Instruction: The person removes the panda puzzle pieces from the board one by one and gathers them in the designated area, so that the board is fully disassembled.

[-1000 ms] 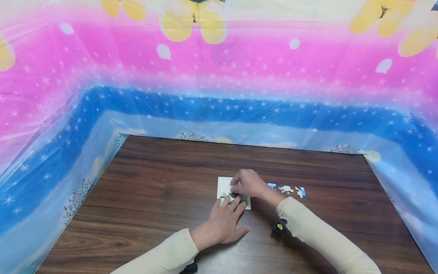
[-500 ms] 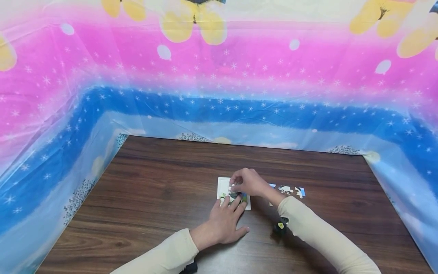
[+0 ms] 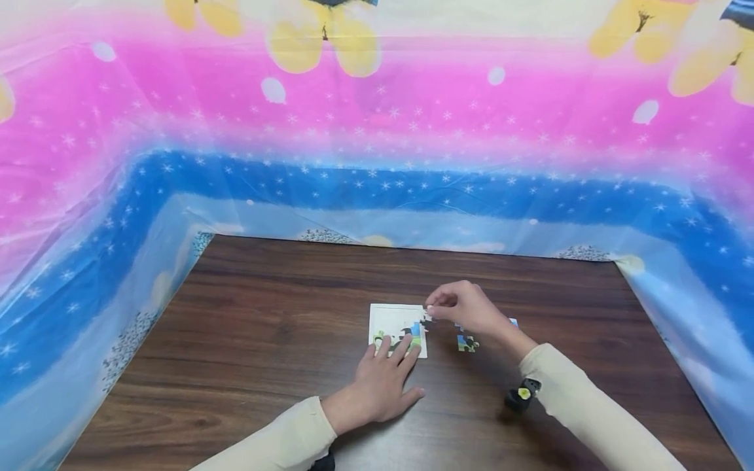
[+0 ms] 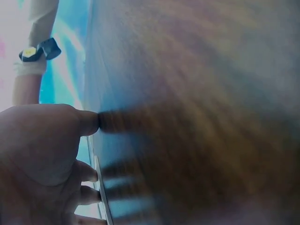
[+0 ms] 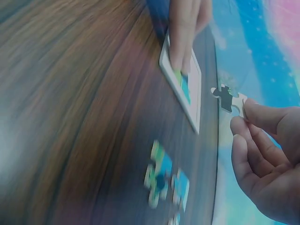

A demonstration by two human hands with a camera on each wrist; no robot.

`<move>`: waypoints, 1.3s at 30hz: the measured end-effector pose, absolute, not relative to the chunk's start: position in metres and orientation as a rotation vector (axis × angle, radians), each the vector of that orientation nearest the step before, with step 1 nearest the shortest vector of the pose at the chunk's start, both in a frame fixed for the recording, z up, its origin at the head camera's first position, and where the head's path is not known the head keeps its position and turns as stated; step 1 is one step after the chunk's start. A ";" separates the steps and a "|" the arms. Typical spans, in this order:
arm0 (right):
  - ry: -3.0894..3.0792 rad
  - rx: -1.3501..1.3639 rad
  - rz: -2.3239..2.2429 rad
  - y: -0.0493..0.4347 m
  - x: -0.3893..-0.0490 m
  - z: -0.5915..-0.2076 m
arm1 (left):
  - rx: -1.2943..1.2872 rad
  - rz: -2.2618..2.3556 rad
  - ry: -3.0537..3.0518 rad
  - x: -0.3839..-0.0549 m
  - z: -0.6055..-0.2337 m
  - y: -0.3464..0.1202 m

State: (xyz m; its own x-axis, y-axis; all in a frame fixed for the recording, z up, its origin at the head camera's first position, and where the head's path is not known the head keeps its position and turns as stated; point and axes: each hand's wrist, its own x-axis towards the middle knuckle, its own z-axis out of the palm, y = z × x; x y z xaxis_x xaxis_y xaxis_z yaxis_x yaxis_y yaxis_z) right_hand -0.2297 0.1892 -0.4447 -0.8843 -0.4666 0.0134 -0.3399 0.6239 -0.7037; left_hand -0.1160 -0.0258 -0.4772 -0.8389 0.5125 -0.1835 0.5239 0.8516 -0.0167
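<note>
A white puzzle tray [image 3: 389,315] lies on the brown table, its lower part filled with green, blue and dark pieces. The fingertips of my left hand [image 3: 384,383] rest spread on the tray's near edge, and the thumb lies out to the right. Raised at the tray's right edge, my right hand [image 3: 471,311] pinches a black-and-white jigsaw piece [image 5: 228,98] between thumb and forefinger. To the right on the table lies a loose green-and-blue jigsaw piece [image 3: 468,343], with more pieces partly hidden behind the right hand. In the right wrist view, another loose piece [image 5: 181,187] lies beside it.
The wood-grain table [image 3: 265,314] reaches back to a pink and blue patterned cloth [image 3: 365,131] hung around its far and side edges. A dark wrist camera [image 3: 521,394] is strapped at the right cuff.
My right hand has moved right, off the tray's middle to its right edge, with the jigsaw piece still pinched. My left hand stays on the tray. The view has shifted slightly.
</note>
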 end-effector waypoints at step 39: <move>2.810 -0.340 -0.925 0.299 -0.205 -0.476 | 0.883 -0.025 2.875 -0.105 -0.469 -0.030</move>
